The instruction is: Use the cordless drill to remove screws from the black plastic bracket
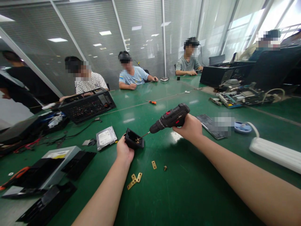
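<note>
A small black open box point(140, 143) with brass-coloured parts inside is held in my left hand point(124, 149), fingers wrapped round its left side. My right hand point(190, 128) grips the handle of a black and red power drill point(170, 118). The drill points left and down, and its long bit point(146, 134) reaches the box's opening; whether the tip touches a part inside is too small to tell. Several brass plates point(139, 177) lie on the green table below the box. Another brass plate point(154, 164) and a small brass piece point(165, 168) lie to their right.
A hard drive point(105, 138) sits left of the box, with metal and black casings point(60, 161) beyond it. On the right are a dark flat panel point(211, 126), a blue round object point(242, 127) and a white power strip point(275, 153). Several people sit across the green table point(188, 194).
</note>
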The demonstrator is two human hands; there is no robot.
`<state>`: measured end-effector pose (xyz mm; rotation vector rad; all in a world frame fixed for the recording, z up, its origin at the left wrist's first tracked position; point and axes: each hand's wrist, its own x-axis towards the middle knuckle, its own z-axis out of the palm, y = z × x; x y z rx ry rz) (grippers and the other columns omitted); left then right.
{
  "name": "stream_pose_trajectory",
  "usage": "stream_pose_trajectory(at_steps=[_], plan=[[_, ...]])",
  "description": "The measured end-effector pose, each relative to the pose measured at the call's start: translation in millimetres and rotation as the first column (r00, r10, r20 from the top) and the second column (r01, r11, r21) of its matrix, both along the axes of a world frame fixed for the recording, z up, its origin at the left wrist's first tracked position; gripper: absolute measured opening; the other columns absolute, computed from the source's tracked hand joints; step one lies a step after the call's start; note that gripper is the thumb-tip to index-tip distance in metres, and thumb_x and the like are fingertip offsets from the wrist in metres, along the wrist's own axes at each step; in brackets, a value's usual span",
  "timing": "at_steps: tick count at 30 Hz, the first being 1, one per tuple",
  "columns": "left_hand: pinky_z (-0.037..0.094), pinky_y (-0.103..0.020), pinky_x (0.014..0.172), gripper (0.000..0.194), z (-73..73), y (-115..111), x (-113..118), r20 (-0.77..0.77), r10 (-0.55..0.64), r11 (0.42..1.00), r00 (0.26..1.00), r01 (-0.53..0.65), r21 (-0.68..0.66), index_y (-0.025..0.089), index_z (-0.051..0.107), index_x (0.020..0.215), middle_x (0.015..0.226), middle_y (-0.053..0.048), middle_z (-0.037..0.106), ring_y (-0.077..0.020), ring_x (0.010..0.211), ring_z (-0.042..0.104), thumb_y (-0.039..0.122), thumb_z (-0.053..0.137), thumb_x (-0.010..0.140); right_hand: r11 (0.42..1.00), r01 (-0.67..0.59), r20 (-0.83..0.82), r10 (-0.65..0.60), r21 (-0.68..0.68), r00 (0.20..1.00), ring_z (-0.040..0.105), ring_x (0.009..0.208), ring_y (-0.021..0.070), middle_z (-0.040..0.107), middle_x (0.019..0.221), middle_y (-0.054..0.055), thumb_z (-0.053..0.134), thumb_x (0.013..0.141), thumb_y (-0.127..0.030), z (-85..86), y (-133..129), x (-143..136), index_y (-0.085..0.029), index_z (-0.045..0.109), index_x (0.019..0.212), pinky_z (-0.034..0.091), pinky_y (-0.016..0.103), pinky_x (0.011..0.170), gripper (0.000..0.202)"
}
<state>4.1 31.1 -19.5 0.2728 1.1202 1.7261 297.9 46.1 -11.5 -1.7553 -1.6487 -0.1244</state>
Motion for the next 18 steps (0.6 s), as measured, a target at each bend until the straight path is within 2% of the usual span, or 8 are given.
stream_pose_trajectory(at_steps=[10,18], plan=[[0.055,-0.032,0.071,0.011,0.6,-0.1,0.3,0.008,0.012,1.000,1.000,-0.012,-0.010,0.019,0.069,0.077,0.076,-0.004,0.068,-0.0213,0.072,0.065,0.018,0.059,0.082,1.000,-0.001,0.007,0.001,0.005,1.000,0.077,0.092,0.0370,0.080,0.095,0.013,0.078,0.071,-0.050,-1.6,1.6,0.6,-0.023,0.065,0.094,0.048,0.037,0.068,0.039],[0.056,-0.032,0.069,0.014,-0.8,0.7,0.2,0.003,0.009,1.000,1.000,-0.009,-0.007,0.019,0.069,0.077,0.074,-0.004,0.068,-0.0214,0.070,0.065,0.016,0.058,0.084,1.000,0.003,-0.003,-0.003,0.006,1.000,0.077,0.090,0.0361,0.079,0.092,0.012,0.077,0.071,-0.047,-1.5,1.2,0.1,-0.024,0.064,0.091,0.047,0.036,0.067,0.033]])
